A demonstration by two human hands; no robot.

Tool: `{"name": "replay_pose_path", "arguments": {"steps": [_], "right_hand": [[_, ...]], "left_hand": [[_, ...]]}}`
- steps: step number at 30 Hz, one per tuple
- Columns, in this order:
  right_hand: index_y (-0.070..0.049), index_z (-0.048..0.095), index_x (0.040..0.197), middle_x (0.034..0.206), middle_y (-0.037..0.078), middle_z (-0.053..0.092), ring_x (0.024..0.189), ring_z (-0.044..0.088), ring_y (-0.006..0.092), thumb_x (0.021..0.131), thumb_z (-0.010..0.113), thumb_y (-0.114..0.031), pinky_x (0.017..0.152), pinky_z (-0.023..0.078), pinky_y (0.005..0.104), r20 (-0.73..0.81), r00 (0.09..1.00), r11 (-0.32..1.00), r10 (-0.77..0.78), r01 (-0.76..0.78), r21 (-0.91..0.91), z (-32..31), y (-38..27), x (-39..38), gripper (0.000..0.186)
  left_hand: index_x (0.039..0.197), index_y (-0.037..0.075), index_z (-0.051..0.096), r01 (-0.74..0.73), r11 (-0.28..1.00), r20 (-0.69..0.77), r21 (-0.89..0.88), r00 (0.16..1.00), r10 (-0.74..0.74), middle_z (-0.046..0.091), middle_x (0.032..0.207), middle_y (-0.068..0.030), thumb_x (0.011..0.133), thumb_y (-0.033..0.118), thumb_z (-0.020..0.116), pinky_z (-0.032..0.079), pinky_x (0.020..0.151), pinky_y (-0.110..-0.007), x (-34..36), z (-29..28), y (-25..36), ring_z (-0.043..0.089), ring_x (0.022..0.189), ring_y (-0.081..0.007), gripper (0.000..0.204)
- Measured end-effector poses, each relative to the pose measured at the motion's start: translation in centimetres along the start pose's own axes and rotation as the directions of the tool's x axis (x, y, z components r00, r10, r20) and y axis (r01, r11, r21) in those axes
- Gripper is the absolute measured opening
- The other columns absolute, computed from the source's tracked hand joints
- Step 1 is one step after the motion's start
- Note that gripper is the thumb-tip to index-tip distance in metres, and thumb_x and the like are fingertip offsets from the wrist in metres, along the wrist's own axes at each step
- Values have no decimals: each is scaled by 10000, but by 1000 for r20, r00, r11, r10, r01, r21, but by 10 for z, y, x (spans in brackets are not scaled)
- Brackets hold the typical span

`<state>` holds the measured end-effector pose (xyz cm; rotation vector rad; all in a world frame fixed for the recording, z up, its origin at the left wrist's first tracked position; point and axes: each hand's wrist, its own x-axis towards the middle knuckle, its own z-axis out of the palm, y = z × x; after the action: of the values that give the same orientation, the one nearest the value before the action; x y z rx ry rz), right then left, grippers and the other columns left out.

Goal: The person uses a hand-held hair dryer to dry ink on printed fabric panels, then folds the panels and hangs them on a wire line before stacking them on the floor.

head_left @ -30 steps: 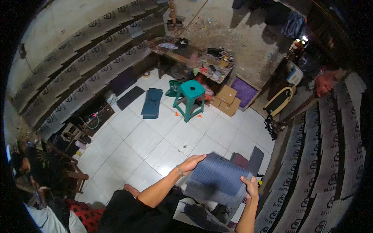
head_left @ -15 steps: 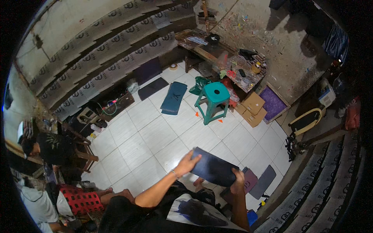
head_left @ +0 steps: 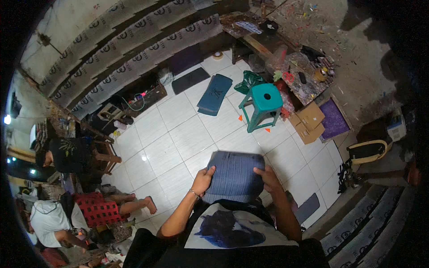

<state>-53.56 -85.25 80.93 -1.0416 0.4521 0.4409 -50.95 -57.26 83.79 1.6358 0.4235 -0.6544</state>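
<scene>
In front of my chest is a thick stack of dark blue-grey sheets [head_left: 235, 176], its many thin layered edges turned up toward me. My left hand [head_left: 204, 179], with a bracelet at the wrist, grips the stack's left side, thumb on top. On the right side my right hand [head_left: 269, 178] clasps it the same way. Fingers beneath the stack are hidden. Below and to the right a grey panel [head_left: 307, 208] lies on the floor, partly behind my right forearm. Farther off rest a blue-green panel pile [head_left: 216, 94] and a dark panel [head_left: 191, 81].
A green plastic stool [head_left: 264, 99] stands ahead, near cardboard boxes [head_left: 308, 123] and a cluttered workbench [head_left: 308, 73]. Racks of printed grey panels [head_left: 129, 56] line the left wall; another rack [head_left: 357, 228] is at lower right. Two people [head_left: 71, 154] sit at left, one leg [head_left: 138, 205] stretched onto the tiles.
The stack has come left, in front of my chest, and turned from showing its smooth dark face to showing its layered edges. Both hands still hold it. The view has shifted.
</scene>
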Motion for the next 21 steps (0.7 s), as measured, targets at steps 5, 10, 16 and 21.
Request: {"name": "replay_pose_path", "arguments": {"steps": [5, 10, 16, 21], "right_hand": [[56, 582, 1086, 997, 123, 657, 855, 649, 225, 865, 647, -90, 814, 535, 349, -63, 969, 971, 237, -234, 60, 8, 2, 89, 272], [64, 548, 1180, 1091, 133, 644, 997, 633, 258, 857, 635, -74, 911, 506, 392, 6, 975, 971, 224, -224, 80, 19, -84, 194, 362], [7, 332, 1422, 1379, 150, 464, 1251, 472, 253, 871, 588, -15, 1038, 407, 385, 99, 994, 997, 37, -30, -76, 79, -185, 234, 608], [25, 397, 1372, 1315, 157, 524, 1180, 531, 271, 887, 597, -37, 988, 450, 404, -90, 941, 916, 327, -339, -214, 19, -94, 331, 528]], "left_hand": [[1029, -125, 607, 233, 904, 110, -358, 972, -207, 647, 968, -158, 898, 282, 622, 511, 755, -331, 70, -27, -5, 615, 857, -193, 428], [1156, -80, 553, 38, 889, 148, -457, 988, 34, 652, 1012, -134, 910, 132, 598, 540, 758, -317, 136, -61, 94, 644, 862, -198, 328], [1277, -13, 500, -53, 870, 152, -490, 978, 145, 621, 1138, -87, 917, 4, 549, 488, 887, -302, 202, -81, 183, 585, 1015, -158, 363], [1158, -25, 598, 159, 981, 174, -113, 975, -138, 673, 1036, -107, 853, 79, 616, 480, 828, -290, 337, -75, 50, 617, 920, -171, 323]]}}
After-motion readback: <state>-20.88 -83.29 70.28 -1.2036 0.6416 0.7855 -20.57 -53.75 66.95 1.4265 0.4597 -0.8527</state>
